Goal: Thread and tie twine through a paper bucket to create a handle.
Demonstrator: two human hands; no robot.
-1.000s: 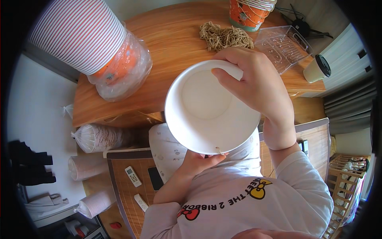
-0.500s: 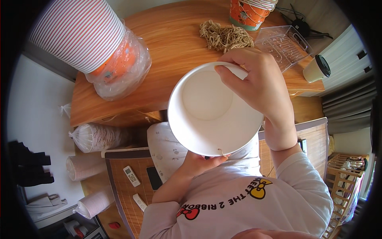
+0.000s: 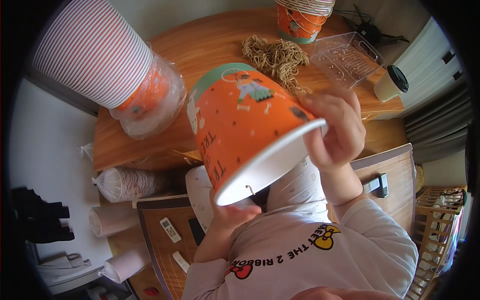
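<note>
An orange paper bucket with a green base band and cartoon print is tilted above my lap, its white mouth facing down toward me. My right hand pinches its rim on the right, thumb inside and fingers outside. At the lower left of the rim is my left hand, thumb stretched along the edge; its other fingers are hidden behind the bucket wall. A short end of cord sticks out inside the bucket near that hand. On the table beyond lies a tangled heap of tan cords.
A tall stack of paper buckets, partly in clear plastic, stands at the table's left. Behind are finished-looking buckets with cords, a clear tray of small bits and a lidded cup. Bagged stacks stand lower left, near a remote.
The bucket has turned from showing its white inside to showing its orange printed side, mouth now downward. My right hand has swung lower with the rim; my left stays by the lower edge.
</note>
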